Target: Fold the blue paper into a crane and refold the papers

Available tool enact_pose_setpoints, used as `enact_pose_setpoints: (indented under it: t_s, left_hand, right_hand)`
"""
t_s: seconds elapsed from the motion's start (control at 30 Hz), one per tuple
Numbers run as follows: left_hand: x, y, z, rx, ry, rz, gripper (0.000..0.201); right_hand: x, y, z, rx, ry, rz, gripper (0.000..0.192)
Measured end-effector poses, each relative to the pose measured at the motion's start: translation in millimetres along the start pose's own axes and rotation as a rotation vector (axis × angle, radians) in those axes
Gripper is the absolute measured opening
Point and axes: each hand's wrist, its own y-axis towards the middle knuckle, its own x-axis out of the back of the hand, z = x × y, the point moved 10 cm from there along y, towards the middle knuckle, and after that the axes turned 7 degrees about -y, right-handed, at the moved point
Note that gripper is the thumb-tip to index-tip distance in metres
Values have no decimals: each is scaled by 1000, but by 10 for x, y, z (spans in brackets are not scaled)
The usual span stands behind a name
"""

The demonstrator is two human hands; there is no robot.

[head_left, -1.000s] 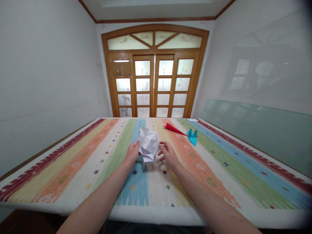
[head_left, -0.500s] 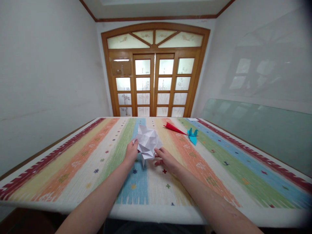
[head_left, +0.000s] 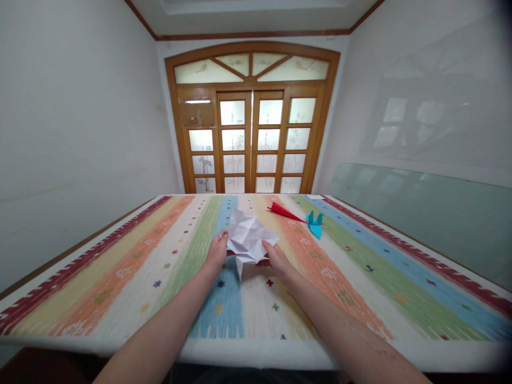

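While our left hand (head_left: 218, 249) pinches one edge of the creased white paper (head_left: 250, 237), our right hand (head_left: 276, 260) grips the opposite edge, thumbs uppermost, remaining fingers partly hidden. Sheet: held over the striped tablecloth (head_left: 116, 298). Beyond our right hand, we list one red folded paper (head_left: 285, 212), its point just beside one blue folded figure (head_left: 314, 225).

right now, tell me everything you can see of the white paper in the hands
The white paper looks thin and plain, crossed by many sharp creases that make an uneven, faceted surface. It is partly folded, with pointed corners at the far left and right and a narrow pointed flap hanging at the near side. The left hand grips its left edge, the right hand its right. It is over the striped cloth; its underside is mostly hidden.
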Motion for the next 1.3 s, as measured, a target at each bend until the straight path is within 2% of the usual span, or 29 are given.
enact_pose_setpoints:
  t_s: [0.17,0.27,0.43,0.53,0.63,0.7,0.8,0.87,1.0,1.3]
  left_hand:
    - [22,14,85,70,-44,-5,30]
    - [16,9,16,21,60,8,31]
    - [-17,-104,-453,-358,453,-30,44]
    - [-125,-282,-785,-620,670,-34,49]
    - [-337,-509,-1035,-865,881,37,37]
    - [-500,-614,-1065,-939,997,143,26]
    - [-668,-706,-1003,-978,1082,279,24]
    - [-717,-730,-951,-990,1090,323,25]
    - [-720,-712,-888,-974,1083,349,23]
    - [-749,-748,-923,-964,1038,392,14]
  right_hand:
    - [38,0,-4,-10,91,-23,30]
    - [12,-14,1,-20,142,8,31]
    - [71,35,-95,-83,209,-23,29]
    - [127,76,-165,-105,240,-65,28]
    - [123,88,-196,-107,263,-59,30]
    - [114,80,-187,-95,273,-53,31]
    - [111,63,-166,-84,283,-52,31]
    - [108,59,-165,-93,294,-50,31]
    - [109,66,-167,-106,328,-50,32]
    - [81,46,-149,-125,336,-36,32]
